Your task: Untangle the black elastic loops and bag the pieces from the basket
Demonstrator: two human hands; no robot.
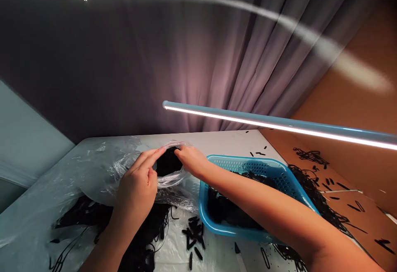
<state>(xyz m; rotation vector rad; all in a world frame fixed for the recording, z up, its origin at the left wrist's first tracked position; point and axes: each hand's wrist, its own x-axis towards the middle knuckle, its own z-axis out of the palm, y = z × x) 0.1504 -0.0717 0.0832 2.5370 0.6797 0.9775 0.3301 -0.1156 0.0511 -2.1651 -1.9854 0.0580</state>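
A clear plastic bag point(173, 180) lies in front of me with its mouth spread, and black material point(169, 162) shows inside. My left hand point(139, 177) is closed on the left side of the bag's rim, fingers together and thumb bent. On the other side, my right hand point(192, 160) has its fingers curled at the rim, gripping the bag; its fingertips are partly hidden. My right forearm crosses over a blue plastic basket point(214, 227) holding a heap of black pieces.
Small black pieces point(194, 232) and black cords lie on the white table point(217, 141). A knife-like tool point(239, 255) lies near the front edge. A lit tube lamp point(279, 125) extends above the basket. More black cords point(312, 155) lie on the brown surface at right.
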